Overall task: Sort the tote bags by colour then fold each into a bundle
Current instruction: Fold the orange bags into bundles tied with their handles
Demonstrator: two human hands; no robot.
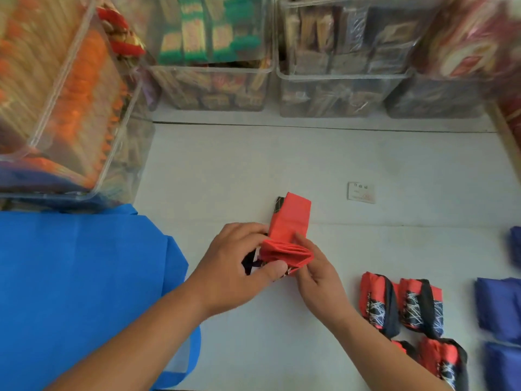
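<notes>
Centre frame: left hand [239, 266] and right hand [315, 266] both grip a part-rolled red tote [287, 235] on the table [366, 159]. Red bundles [400, 306] lie lower right; blue bag [79, 277] lies lower left.

The left grip [239, 266] is a bare hand with a broad back, soft ridges at the knuckles and a wide thumb whose nail looks trimmed short. Behind it, the left forearm [135, 337] is bare all the way to the lower edge of view. The right grip [318, 275] is also a bare hand, and looks slimmer from here. The right forearm [380, 342] behind it is bare to the same edge.
</notes>
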